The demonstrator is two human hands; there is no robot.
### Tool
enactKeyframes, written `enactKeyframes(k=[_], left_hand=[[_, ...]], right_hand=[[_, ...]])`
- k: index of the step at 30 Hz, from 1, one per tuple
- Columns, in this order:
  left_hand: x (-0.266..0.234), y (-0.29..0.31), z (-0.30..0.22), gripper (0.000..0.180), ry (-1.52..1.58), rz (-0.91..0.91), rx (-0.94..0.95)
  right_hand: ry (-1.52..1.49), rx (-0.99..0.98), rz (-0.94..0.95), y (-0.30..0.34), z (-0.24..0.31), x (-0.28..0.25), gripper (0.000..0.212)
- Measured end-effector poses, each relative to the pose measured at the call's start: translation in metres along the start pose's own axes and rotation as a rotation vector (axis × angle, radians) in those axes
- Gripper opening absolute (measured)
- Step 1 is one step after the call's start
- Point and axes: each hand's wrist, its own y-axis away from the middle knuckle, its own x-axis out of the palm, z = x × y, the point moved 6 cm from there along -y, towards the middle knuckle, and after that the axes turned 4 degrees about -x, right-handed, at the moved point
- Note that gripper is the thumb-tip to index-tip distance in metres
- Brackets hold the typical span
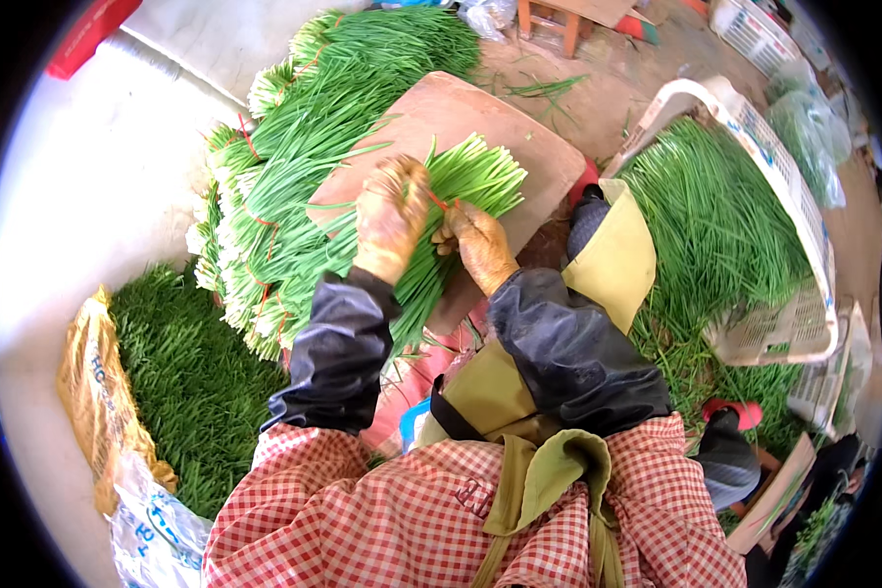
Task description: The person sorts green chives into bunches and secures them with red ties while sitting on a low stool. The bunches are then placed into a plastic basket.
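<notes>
A bundle of green garlic chives (480, 174) with pale cut ends lies across a brown board (544, 162) in front of me. A thin red tie (437, 200) crosses the bundle between my hands. My left hand (392, 211), fingers curled, is closed at the tie's left end, above the leaves. On the bundle's right side my right hand (475, 240) pinches the tie's other end. Both hands look yellow-brown, and dark sleeve covers reach my wrists. The fingertips of the left hand are partly hidden.
Tied chive bundles (304, 196) are heaped left of the board. A yellow sack (103, 392) of loose greens lies at lower left. On the right, a white plastic basket (823, 294) holds more chives. Another person's red shoe (745, 414) shows at lower right.
</notes>
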Motion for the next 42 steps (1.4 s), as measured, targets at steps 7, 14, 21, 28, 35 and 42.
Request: enactKeyframes(k=[7,14,21,28,35,42], left_hand=[[0.052,-0.035,0.05,0.024,0.397,0.325,-0.284],[0.083,-0.064,0.061,0.017,0.386,0.624,-0.462],[0.137,-0.087,0.064,0.031,-0.724,1.032,0.091],[0.08,-0.04,0.051,0.033,0.262,0.296,0.209],[0.044,0.04,0.033,0.097,-0.343,0.442,-0.049],[0.074,0.014,0.058,0.104,-0.808,0.414,-0.249]], right_hand=[[-0.134,0.066,0.149,0.01,-0.002,-0.018,0.025],[0.136,0.072,0.183,0.01,-0.004,-0.021,0.029],[0.355,0.096,0.231,0.012,0.009,-0.019,0.022],[0.274,0.024,0.156,0.009,-0.002,-0.022,0.028],[0.177,0.12,0.098,-0.016,0.014,-0.004,0.027],[0.749,-0.196,0.142,-0.003,0.063,0.031,0.027]])
